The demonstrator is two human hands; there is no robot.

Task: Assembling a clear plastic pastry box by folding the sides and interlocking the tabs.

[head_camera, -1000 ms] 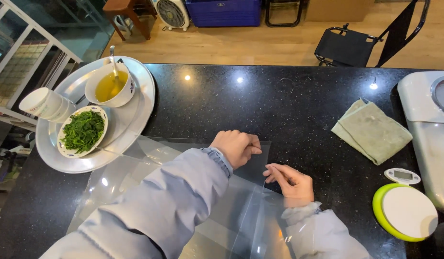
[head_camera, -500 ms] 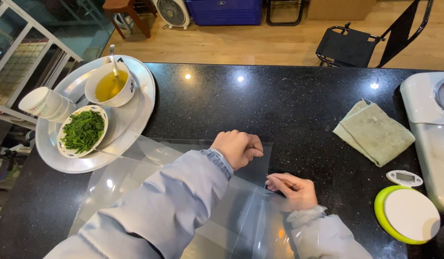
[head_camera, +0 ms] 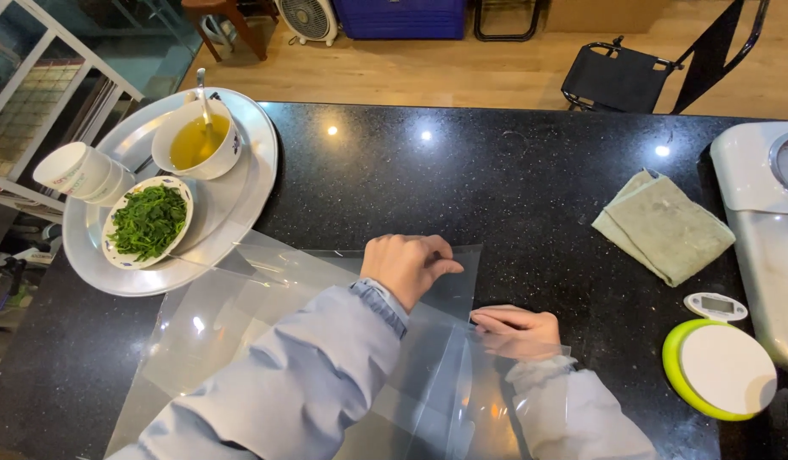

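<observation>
Clear plastic sheets [head_camera: 266,324] lie overlapping on the black counter [head_camera: 513,187] in front of me. My left hand [head_camera: 406,268] presses down on the top sheet near its far edge, fingers curled against the film. To its right and closer to me, my right hand [head_camera: 517,330] grips the sheet's right edge. A fold of that film stands up and drapes over my right wrist and sleeve. Both sleeves are pale blue.
A round metal tray [head_camera: 249,170] at the far left holds a bowl of yellow liquid with a spoon [head_camera: 196,140], a plate of chopped greens [head_camera: 147,221] and stacked white cups [head_camera: 74,170]. A folded cloth [head_camera: 662,226], a green-rimmed small scale [head_camera: 722,366] and a white appliance [head_camera: 764,213] stand right.
My right hand has slid a little toward me along the sheet's edge, and the film has risen over its wrist. My left hand has stayed in place.
</observation>
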